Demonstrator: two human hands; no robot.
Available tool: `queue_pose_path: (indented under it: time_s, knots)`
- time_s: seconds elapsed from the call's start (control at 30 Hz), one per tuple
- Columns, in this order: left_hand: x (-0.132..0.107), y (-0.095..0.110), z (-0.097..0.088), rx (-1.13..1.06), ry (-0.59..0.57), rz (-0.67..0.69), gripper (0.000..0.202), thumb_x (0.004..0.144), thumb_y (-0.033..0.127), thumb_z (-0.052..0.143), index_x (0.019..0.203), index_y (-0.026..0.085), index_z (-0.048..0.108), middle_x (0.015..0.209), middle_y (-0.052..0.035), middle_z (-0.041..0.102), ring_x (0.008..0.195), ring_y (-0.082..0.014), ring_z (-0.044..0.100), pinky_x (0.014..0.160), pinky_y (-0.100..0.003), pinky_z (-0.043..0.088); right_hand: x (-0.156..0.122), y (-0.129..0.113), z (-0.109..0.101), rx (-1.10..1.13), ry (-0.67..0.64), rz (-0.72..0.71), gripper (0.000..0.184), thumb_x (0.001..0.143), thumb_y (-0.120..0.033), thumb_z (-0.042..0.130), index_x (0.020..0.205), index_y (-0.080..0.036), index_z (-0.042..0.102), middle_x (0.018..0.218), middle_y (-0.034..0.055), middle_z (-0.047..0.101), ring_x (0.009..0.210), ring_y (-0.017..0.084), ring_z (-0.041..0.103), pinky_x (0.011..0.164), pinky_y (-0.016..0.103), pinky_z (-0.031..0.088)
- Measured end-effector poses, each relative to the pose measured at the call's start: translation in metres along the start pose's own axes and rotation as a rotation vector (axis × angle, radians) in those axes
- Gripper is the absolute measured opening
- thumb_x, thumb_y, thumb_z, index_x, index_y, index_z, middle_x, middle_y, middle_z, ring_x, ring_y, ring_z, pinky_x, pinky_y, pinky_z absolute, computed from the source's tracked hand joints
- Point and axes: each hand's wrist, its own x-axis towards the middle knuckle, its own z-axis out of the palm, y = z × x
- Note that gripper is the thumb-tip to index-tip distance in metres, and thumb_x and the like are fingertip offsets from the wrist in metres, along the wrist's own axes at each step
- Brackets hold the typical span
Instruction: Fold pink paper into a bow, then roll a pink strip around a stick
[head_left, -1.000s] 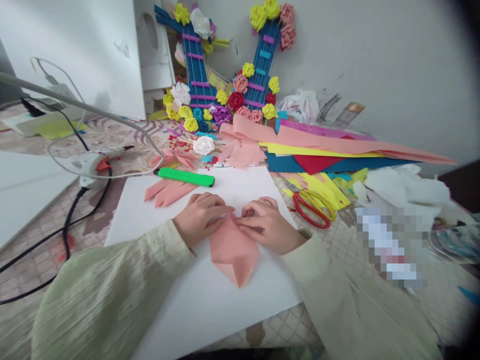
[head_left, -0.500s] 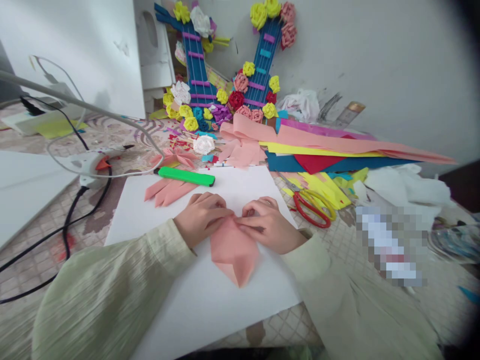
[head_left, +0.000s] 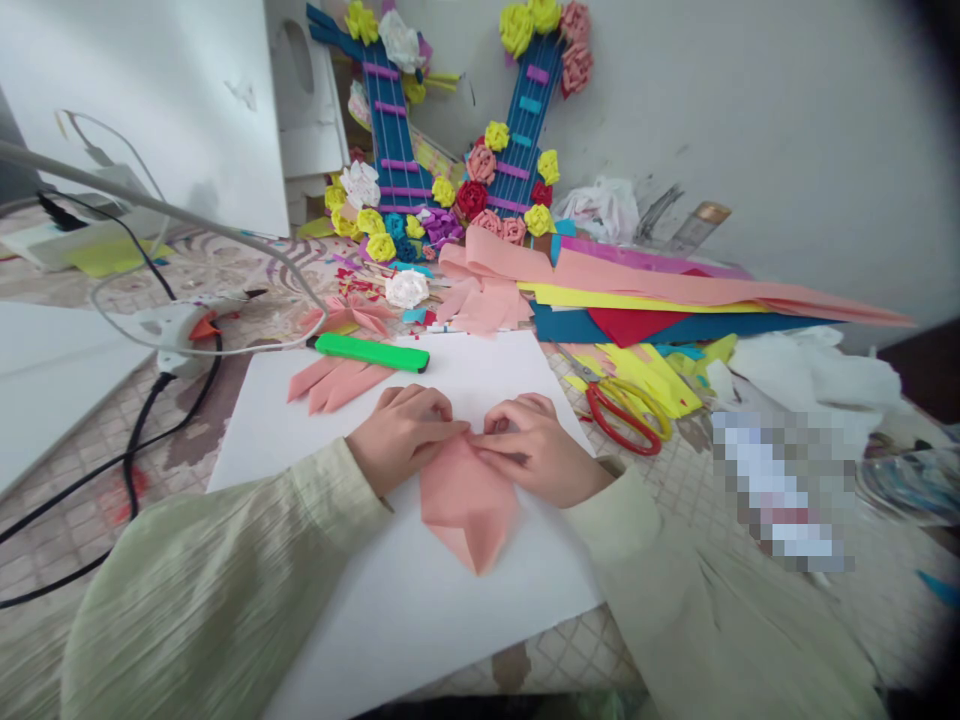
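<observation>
A folded piece of pink crepe paper [head_left: 471, 500] lies over a white sheet [head_left: 375, 590], its pointed end toward me. At its far edge my left hand [head_left: 409, 432] pinches it between thumb and curled fingers. My right hand [head_left: 534, 450] is closed on the same edge from the other side, the two thumb tips nearly meeting. Part of the far edge is hidden under the fingers. Just beyond my left hand are folded pink paper strips [head_left: 330, 388], with a green utility knife [head_left: 373, 353] resting partly over them.
Scissors [head_left: 626, 415] with red and yellow handles lie to the right, near yellow paper scraps [head_left: 649, 378]. A white glue gun [head_left: 184, 335] with cords sits on the left. Long coloured paper strips [head_left: 675, 283] and flower-covered blue guitar shapes [head_left: 525, 140] are at the back.
</observation>
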Motion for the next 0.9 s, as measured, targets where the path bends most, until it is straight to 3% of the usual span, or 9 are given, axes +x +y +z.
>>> queue_pose_path:
  time_s: [0.6, 0.9]
  knots:
    - [0.0016, 0.0019, -0.0045, 0.077, -0.054, 0.013, 0.028, 0.082, 0.020, 0.041, 0.102, 0.031, 0.057, 0.093, -0.0037, 0.054, 0.087, -0.0188, 0.046, 0.074, -0.034, 0.034, -0.0007, 0.0013, 0.0010, 0.012, 0.000, 0.005, 0.019, 0.079, -0.025, 0.050, 0.091, -0.029, 0.065, 0.084, 0.0015, 0.056, 0.082, 0.013, 0.048, 0.085, 0.037, 0.027]
    - [0.0010, -0.0030, -0.0020, -0.025, 0.006, -0.052, 0.023, 0.078, 0.024, 0.049, 0.099, 0.021, 0.057, 0.095, -0.0046, 0.057, 0.088, -0.0195, 0.048, 0.077, -0.035, 0.036, 0.0001, -0.0002, -0.0004, 0.030, -0.007, 0.010, 0.020, 0.079, -0.025, 0.051, 0.092, -0.028, 0.065, 0.084, 0.0024, 0.057, 0.082, 0.014, 0.048, 0.083, 0.036, 0.029]
